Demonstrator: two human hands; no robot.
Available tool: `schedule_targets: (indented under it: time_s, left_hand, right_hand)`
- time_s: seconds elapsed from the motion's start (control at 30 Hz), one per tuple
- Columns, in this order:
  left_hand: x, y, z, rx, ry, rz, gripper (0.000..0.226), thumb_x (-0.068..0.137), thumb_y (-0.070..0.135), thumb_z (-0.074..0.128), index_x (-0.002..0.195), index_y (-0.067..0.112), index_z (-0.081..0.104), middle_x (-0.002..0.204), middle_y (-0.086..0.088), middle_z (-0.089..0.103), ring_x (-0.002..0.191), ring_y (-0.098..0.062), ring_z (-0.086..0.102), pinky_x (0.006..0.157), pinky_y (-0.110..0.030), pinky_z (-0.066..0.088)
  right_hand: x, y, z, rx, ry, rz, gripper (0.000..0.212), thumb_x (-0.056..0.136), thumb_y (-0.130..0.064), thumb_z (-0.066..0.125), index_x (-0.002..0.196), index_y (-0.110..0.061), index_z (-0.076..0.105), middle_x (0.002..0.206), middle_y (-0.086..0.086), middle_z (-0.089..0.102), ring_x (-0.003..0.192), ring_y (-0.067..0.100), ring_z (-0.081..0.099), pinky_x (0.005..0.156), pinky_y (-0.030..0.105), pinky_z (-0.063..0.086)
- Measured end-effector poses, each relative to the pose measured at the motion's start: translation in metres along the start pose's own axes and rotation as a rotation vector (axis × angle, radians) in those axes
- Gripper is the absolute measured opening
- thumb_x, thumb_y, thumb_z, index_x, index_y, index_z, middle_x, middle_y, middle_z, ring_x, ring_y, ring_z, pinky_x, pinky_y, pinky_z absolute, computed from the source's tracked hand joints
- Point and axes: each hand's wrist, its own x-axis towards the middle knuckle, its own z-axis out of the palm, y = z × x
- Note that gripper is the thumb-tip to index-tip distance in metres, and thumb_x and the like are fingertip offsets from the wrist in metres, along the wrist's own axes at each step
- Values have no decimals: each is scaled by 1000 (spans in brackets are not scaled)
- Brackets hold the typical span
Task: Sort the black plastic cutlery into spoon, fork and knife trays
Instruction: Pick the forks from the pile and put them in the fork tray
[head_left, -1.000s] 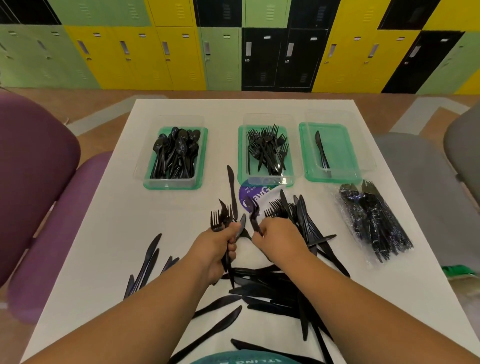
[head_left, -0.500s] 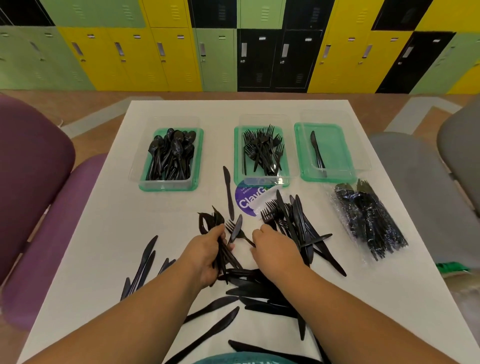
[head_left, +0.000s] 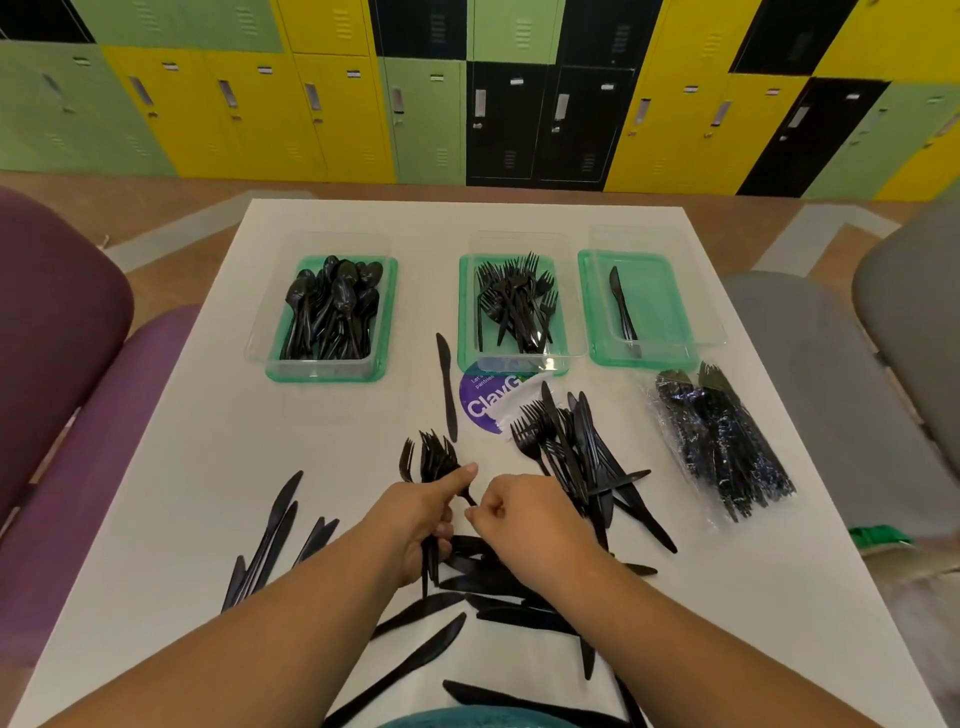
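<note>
While the left hand (head_left: 415, 525) grips a bundle of forks (head_left: 434, 460) with tines fanning beyond its fingertips, the right hand (head_left: 524, 519) pinches one fork's handle beside them. Loose knives (head_left: 493, 582) lie under both palms; the fork tray (head_left: 511, 312) sits well beyond the fingertips.

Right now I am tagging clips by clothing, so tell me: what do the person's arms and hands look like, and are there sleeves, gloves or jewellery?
Both forearms are bare as far as the picture shows, with no sleeves in view. The left hand and the right hand wear no gloves, and no rings, watch or bracelet show. At the bottom edge a strip of teal clothing is visible.
</note>
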Motion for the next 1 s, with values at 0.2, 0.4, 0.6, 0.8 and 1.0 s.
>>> schedule_targets:
  time_s: [0.2, 0.4, 0.6, 0.8, 1.0]
  left_hand:
    - [-8, 0, 0, 24, -43, 27, 26, 86, 23, 67, 65, 10, 60, 39, 6, 36, 37, -7, 28, 39, -20, 30]
    - [-14, 5, -3, -62, -28, 48, 29, 91, 26, 60, 67, 12, 54, 40, 7, 33, 40, -8, 27, 42, -20, 29]
    - [-16, 3, -9, -40, -27, 65, 26, 90, 26, 63, 69, 11, 57, 45, 5, 33, 44, -9, 28, 43, -21, 31]
    - [-16, 4, -8, -7, -18, 95, 24, 89, 26, 65, 72, 9, 61, 53, 0, 42, 49, -12, 38, 50, -25, 40]
    - [-16, 7, -3, -8, -42, 126, 26, 94, 28, 55, 90, 4, 63, 76, -6, 61, 66, -15, 54, 63, -27, 48]
  right_hand:
    - [4, 5, -1, 119, 70, -77, 28, 98, -36, 46, 101, -18, 67, 71, -6, 54, 61, 4, 47, 58, 19, 36]
    - [47, 43, -18, -494, 277, 19, 41, 95, -42, 47, 125, -14, 53, 124, 6, 51, 111, 23, 51, 86, 34, 47]
    - [62, 54, -20, -466, 245, 143, 40, 91, -40, 55, 119, -11, 58, 120, 7, 52, 106, 24, 55, 87, 36, 48]
    - [61, 47, -15, -438, 165, 160, 33, 91, -34, 53, 113, -10, 61, 117, 7, 56, 104, 23, 59, 81, 31, 47]
    - [66, 42, -14, -446, 189, 116, 29, 89, -33, 52, 104, -10, 64, 105, 7, 62, 95, 24, 60, 71, 29, 44]
